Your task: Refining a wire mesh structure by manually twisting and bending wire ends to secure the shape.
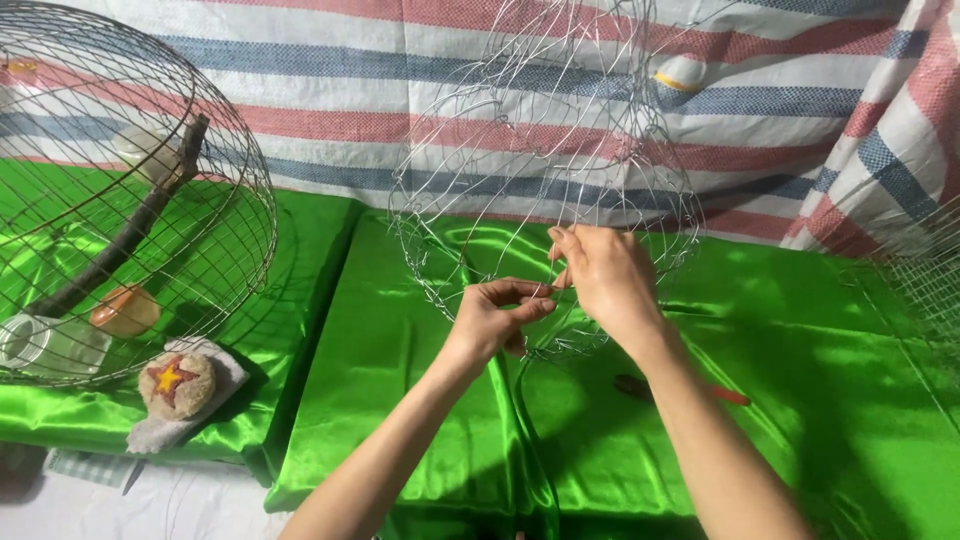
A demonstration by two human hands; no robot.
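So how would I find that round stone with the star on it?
Start at the big domed wire cage on the left of the green satin cloth. Just in front of its lower rim lies a folded pale towel, and the stone sits on it. It is the only speckled grey thing with a yellow-and-red star.

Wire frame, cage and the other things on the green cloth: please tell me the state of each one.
Wire frame: unfinished, open mesh, held up above the cloth.
Left hand: fingers pinched on a wire.
Right hand: fingers pinched on the same spot.
Round wire cage: finished, standing, with a branch inside.
Red-handled tool: lying on the green cloth, untouched.
Round stone with a star: resting on a folded towel.
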